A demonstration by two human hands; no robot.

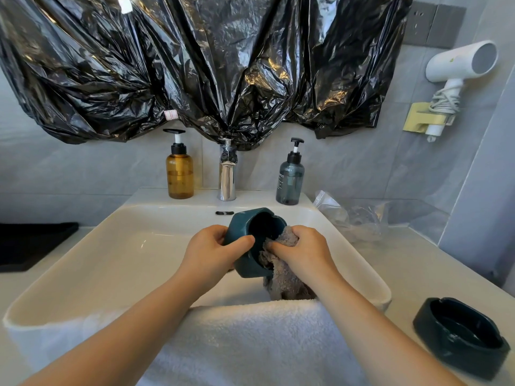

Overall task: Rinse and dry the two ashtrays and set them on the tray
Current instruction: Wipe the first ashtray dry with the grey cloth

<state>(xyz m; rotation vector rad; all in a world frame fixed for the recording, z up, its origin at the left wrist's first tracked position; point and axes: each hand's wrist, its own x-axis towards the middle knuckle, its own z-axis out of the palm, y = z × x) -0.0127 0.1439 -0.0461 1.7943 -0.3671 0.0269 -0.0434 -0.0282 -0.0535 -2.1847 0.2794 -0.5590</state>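
Note:
My left hand [214, 246] grips a dark teal ashtray [248, 232] by its outer wall and holds it tilted over the white sink [117, 260], its hollow facing right. My right hand [302, 246] is closed on a grey cloth [281, 277] and presses it against the ashtray's rim and inside; the rest of the cloth hangs down into the basin. A second dark ashtray [459, 335] sits upright on the counter at the right. A black tray [30, 243] lies on the counter at the far left.
A white towel [250, 344] is draped over the sink's near edge. The chrome tap [227, 179] stands between an amber pump bottle [179, 174] and a grey pump bottle [289, 179]. Crumpled clear plastic [351, 215] lies right of the sink. Black plastic sheeting [195, 65] covers the wall above.

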